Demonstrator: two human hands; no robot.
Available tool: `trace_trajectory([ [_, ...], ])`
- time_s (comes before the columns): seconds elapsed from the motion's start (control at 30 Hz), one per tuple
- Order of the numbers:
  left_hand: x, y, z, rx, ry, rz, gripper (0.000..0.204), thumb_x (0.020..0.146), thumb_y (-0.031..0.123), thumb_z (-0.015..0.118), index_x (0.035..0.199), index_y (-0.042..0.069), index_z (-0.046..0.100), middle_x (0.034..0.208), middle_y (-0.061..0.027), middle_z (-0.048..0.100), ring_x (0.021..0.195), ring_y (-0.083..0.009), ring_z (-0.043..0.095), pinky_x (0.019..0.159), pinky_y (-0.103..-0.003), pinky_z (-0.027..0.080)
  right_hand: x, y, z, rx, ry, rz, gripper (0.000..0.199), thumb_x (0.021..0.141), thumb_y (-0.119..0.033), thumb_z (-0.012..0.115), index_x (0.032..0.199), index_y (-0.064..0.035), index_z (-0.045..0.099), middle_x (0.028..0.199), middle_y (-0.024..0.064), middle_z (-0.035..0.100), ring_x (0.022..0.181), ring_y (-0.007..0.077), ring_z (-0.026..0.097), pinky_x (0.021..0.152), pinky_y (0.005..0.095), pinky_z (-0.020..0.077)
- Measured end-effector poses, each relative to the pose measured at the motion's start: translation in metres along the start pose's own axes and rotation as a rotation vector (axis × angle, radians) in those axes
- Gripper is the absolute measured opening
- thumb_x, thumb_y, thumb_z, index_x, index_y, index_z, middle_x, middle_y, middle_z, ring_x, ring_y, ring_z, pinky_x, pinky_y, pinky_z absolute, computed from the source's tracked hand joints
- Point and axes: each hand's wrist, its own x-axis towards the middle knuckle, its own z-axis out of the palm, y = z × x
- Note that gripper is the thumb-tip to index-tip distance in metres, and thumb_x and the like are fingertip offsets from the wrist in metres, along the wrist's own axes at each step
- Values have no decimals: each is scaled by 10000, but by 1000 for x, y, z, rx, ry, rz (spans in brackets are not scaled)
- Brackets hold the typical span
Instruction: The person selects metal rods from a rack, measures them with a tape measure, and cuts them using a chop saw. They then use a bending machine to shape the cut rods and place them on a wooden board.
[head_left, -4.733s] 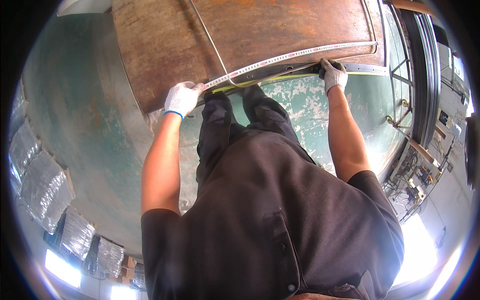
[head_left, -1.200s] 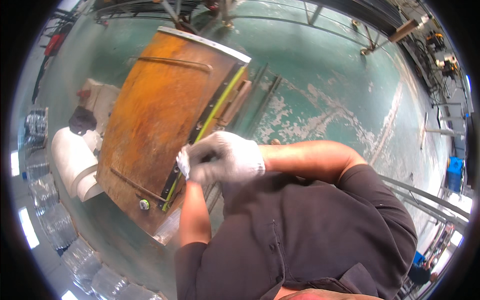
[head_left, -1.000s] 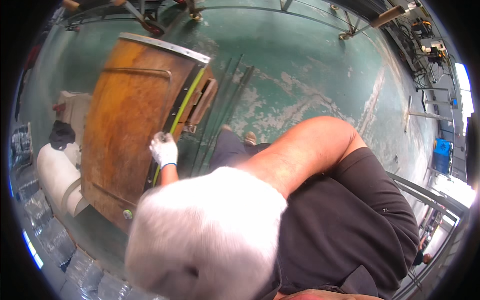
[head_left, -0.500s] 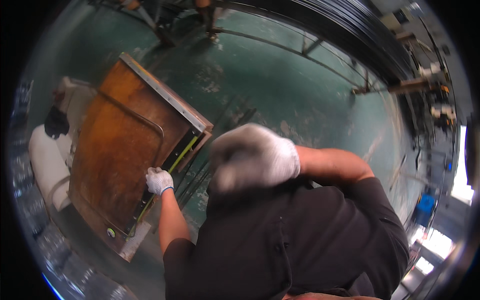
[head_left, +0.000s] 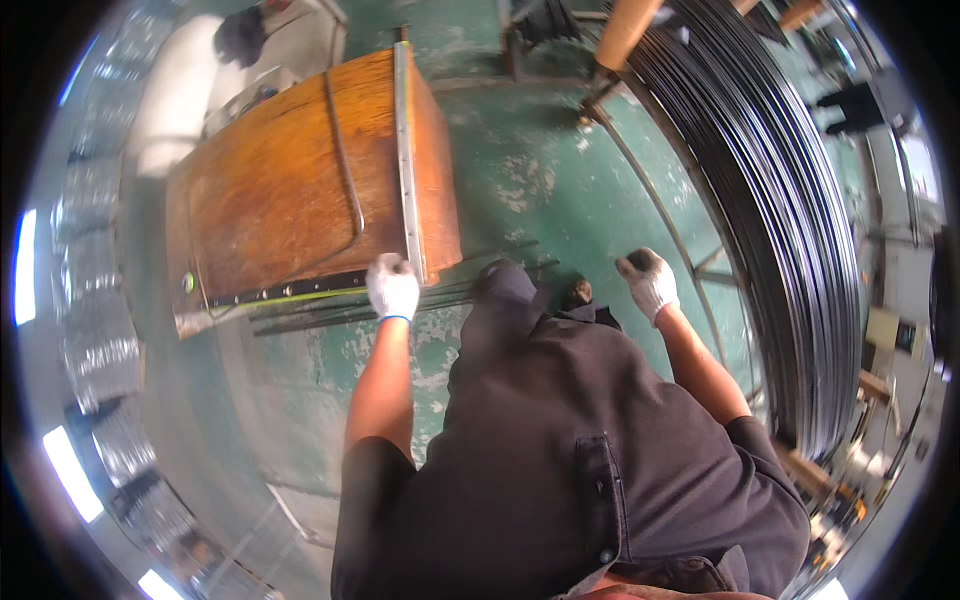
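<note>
My left hand [head_left: 392,287], in a white knit glove with a blue cuff, is at the near right corner of a worn orange-brown wooden workbench [head_left: 280,170]. Its fingers are curled; anything inside them is hidden. Out to the right, over the green floor, my right hand [head_left: 650,282] is gloved as well, with its fingers bent in and dark at the tips. What it holds, if anything, I cannot make out. A bent thin metal rod [head_left: 343,150] lies on the bench top. A pale metal strip [head_left: 403,150] with holes runs along the bench's right edge.
A long bundle of black bars [head_left: 770,200] rests on a metal rack [head_left: 660,200] to my right. Thin dark rods [head_left: 320,318] lie low beside the bench's front. Behind it stands a white roll [head_left: 185,95]. Clear-wrapped stacks [head_left: 100,270] line the left side.
The view has turned left, so the bench now sits ahead of me and the bars to my right. My right hand has swung from before my chest out to the right. My left has reached the bench corner.
</note>
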Motion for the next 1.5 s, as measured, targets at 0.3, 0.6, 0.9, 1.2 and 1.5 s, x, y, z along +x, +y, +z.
trace_trajectory([
  [0.3,-7,43,-20,4,277,-25,199,876,123,755,1060,62,710,1065,-199,713,1036,-445,661,940,-557,528,114,-241,130,-259,-466,-1123,278,896,-184,770,1159,-92,778,1115,151,767,1110,398,699,1015,492,555],
  [0.6,30,55,-2,280,234,-432,218,847,111,717,1063,93,741,1233,-151,710,1219,-400,619,1038,-531,516,138,-351,345,-676,-632,-1719,221,953,-205,641,1133,-128,745,1198,78,716,1229,282,646,1078,462,491],
  [0.9,34,54,3,157,341,-547,213,869,106,701,1071,110,768,1262,-119,715,1257,-416,603,1094,-559,487,157,-373,395,-862,-794,-1840,233,968,-193,583,1098,-102,753,1181,119,717,1188,310,650,1092,466,471],
  [1.2,41,44,5,59,365,-692,254,826,135,720,1069,81,773,1265,-121,726,1234,-385,627,1077,-499,512,346,-473,267,-1191,-684,-1791,244,852,-135,629,1031,-155,793,1022,93,710,1116,327,647,1076,463,467],
  [1.5,130,104,-15,189,440,-580,293,855,130,738,1142,72,744,1302,-166,705,1247,-397,625,1084,-544,491,520,-565,195,-1227,-505,-1827,112,827,-128,681,882,-122,778,1140,114,728,1238,355,628,1071,473,497],
])
